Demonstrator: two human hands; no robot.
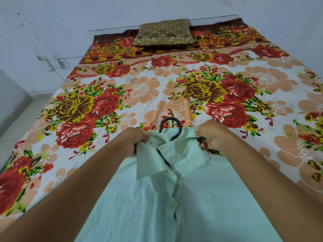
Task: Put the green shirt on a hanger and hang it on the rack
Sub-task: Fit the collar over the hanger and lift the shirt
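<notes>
The pale green shirt (201, 198) lies buttoned, front up, on the near part of the bed, its collar pointing away from me. A black hanger hook (170, 126) sticks out of the neck opening; the hanger's body is hidden inside the shirt. My left hand (134, 138) pinches the left side of the collar, which stands up and folds over. My right hand (212, 135) grips the right side of the collar near the shoulder. No rack is in view.
The bed (157, 88) is covered by a floral sheet in red, yellow and peach. A brown patterned pillow (164, 32) rests at its head by the pale wall. Tiled floor (21, 119) runs along the bed's left side.
</notes>
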